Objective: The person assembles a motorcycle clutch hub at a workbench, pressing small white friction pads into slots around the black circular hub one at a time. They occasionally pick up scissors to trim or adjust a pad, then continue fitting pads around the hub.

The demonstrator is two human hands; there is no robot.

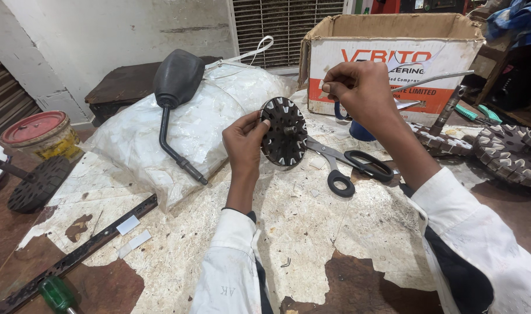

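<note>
Above the worn counter, centre frame: dark toothed disc held on edge, flat face toward the camera, stub shaft at its hub pointing outward; axis near horizontal. Left hand closed on the disc's left rim, thumb across the face. Right hand raised up and right of the disc, fingertips pinched on a small pale piece, too small to identify. Black-handled scissors flat just beside, blades behind the disc. Cardboard box behind.
</note>
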